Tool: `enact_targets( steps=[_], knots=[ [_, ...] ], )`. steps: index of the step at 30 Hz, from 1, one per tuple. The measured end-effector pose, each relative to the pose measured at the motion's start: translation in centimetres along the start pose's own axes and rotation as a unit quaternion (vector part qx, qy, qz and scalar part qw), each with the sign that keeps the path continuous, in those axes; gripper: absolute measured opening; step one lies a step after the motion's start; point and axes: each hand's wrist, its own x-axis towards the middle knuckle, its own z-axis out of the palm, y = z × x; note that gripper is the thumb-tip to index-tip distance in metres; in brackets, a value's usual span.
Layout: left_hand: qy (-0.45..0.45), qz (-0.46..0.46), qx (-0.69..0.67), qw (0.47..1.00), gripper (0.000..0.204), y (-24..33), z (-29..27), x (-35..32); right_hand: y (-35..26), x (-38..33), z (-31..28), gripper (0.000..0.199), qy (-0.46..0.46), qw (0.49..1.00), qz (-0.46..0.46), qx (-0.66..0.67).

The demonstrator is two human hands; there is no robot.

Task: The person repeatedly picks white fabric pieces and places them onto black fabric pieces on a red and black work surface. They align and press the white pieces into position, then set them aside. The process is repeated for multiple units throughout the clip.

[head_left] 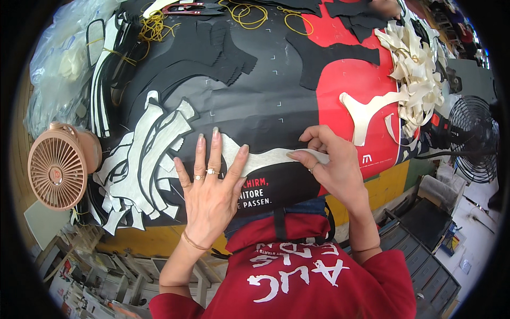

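Observation:
A cream-coloured cut fabric piece (268, 161) lies on the black part of the printed table cover, its wide end to the left and a narrow arm to the right. My left hand (210, 186) is spread flat with fingers apart, pressing on the wide end and hiding some of it. At the narrow end, my right hand (332, 162) pinches the fabric between thumb and fingers. Left of my left hand is a loose heap of pale, dark-edged fabric pieces (146, 159). Another cream Y-shaped piece (364, 114) rests on the red area beyond my right hand.
A pink fan (58, 167) stands at the left edge, a black fan (473, 138) at the right. Stacked black pieces (196, 53) and a single black piece (329, 58) lie farther back. Cream scraps (417, 69) pile up at right. Yellow cord (247, 16) and another person's hand (387, 9) show at the far side.

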Motion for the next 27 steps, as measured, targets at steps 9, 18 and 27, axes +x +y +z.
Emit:
enact_targets(
  steps=[9,18,27],
  knots=[
    [0.084,0.056,0.022,0.995,0.067,2.8,-0.4,-0.2,-0.4,-0.4,1.0,0.037,0.097,0.982,-0.038,-0.157],
    [-0.055,0.078,-0.085,0.992,0.083,5.3,1.6,0.7,1.7,-3.9,2.4,0.025,0.170,0.955,-0.198,-0.142],
    [-0.045,0.078,-0.049,0.995,0.085,5.3,1.7,0.7,1.5,-5.3,3.7,0.027,0.173,0.944,-0.256,-0.116]
  ],
)
